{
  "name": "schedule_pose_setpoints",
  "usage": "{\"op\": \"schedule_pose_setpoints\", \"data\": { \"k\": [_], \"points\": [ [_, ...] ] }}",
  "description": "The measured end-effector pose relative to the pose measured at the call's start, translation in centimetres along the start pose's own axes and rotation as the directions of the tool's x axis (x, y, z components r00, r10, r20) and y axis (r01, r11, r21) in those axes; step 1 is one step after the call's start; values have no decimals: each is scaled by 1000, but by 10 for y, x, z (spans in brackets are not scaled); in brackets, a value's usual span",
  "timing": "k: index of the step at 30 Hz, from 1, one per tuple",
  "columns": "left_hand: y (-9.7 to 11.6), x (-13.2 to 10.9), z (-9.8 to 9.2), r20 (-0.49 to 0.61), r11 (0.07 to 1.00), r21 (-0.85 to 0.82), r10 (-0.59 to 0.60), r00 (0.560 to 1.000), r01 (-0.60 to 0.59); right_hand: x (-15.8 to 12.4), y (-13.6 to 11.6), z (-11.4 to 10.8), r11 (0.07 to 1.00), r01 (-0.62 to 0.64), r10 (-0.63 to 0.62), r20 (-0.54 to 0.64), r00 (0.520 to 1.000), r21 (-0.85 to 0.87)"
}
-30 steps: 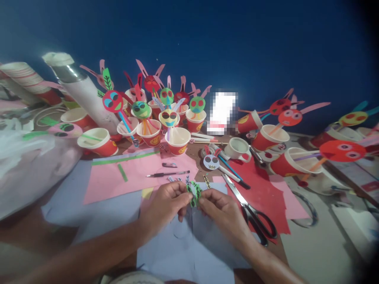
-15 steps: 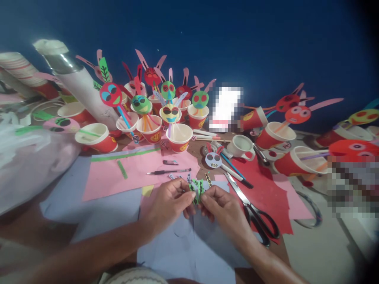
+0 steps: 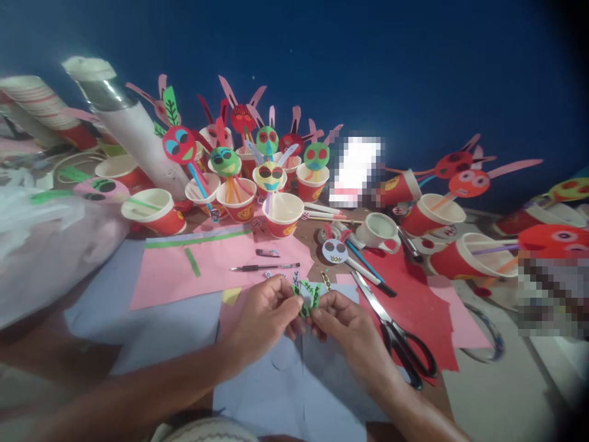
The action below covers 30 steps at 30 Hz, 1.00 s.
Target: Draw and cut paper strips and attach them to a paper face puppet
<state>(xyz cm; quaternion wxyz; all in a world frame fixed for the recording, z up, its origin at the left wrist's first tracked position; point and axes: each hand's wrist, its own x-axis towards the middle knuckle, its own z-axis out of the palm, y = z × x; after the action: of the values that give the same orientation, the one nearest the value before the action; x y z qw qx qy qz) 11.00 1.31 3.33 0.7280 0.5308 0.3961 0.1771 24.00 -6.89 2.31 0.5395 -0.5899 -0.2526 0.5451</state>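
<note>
Both hands meet over a lilac paper sheet (image 3: pixel 294 393) at the table's near edge. My left hand (image 3: pixel 260 319) and my right hand (image 3: pixel 350 328) each pinch one side of a small green paper piece with black marks (image 3: pixel 307 296), fingers closed on it. Black-handled scissors (image 3: pixel 396 334) lie just right of my right hand on red paper (image 3: pixel 409 294). A black pen (image 3: pixel 264 267) rests on pink paper (image 3: pixel 202 270) beyond my left hand.
Several red paper cups with paper faces on straws (image 3: pixel 239 184) crowd the back of the table, more at the right (image 3: pixel 432 215). A white mug (image 3: pixel 380 232), a white paper face (image 3: pixel 335 250) and a stack of cups (image 3: pixel 37 110) lie around. A blue wall stands behind.
The hands stay pinched on the green piece and have drawn slightly closer together; the view has shifted a little, moving everything slightly right and down.
</note>
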Motion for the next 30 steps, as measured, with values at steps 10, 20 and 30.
{"op": "schedule_pose_setpoints", "data": {
  "k": [10, 20, 30],
  "points": [
    [2, -1, -2, -40, 987, 141, 88, 995, -82, 0, -9, 2, 998, -60, 60, -29, 998, 23],
    [2, -2, 0, -49, 984, 164, 75, 996, -66, 1, 0, 1, 997, -52, 54, -27, 998, 59],
    [-1, -1, 1, -87, 984, 155, 105, 991, -91, 1, 2, 2, 999, -29, 30, -65, 997, 25]
  ]
}}
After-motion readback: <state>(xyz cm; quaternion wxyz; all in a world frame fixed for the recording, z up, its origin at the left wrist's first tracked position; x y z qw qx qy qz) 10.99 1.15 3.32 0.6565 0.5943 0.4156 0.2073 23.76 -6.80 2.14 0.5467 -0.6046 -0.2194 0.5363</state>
